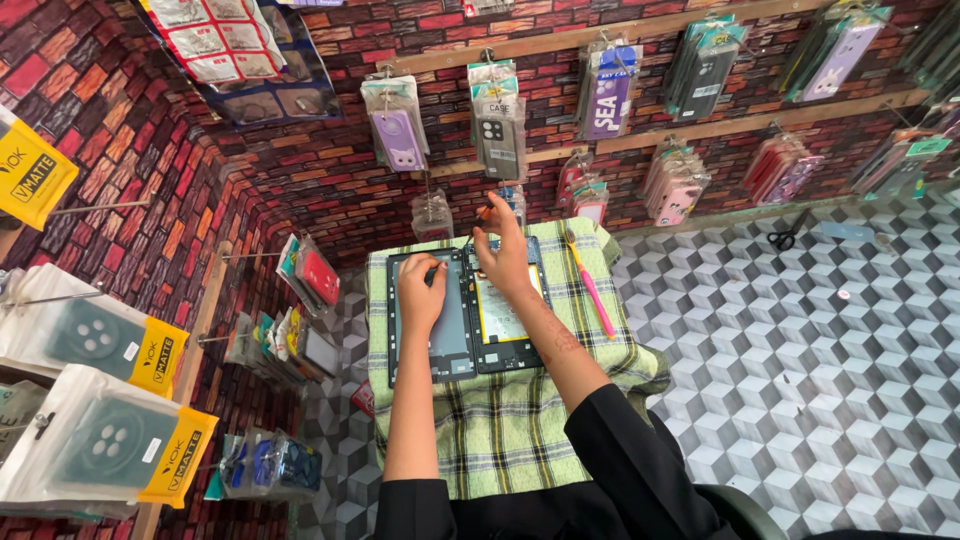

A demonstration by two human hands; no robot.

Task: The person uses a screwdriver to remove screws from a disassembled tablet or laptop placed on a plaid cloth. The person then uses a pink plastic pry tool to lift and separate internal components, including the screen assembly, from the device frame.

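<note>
two hands on opened tablet (468, 318): left hand (420, 292) presses flat, ungripping; right hand (503, 254) pinches small tool; pink pen (590, 282) alongside.

Opened tablet (468, 315) on cloth (500, 430)

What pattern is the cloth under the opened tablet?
Green, white and black plaid on the cloth, clearest in the head view.

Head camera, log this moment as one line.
left hand flat on grey back panel | right hand holding small tool above opened tablet | pink-yellow tool on checked cloth
</note>
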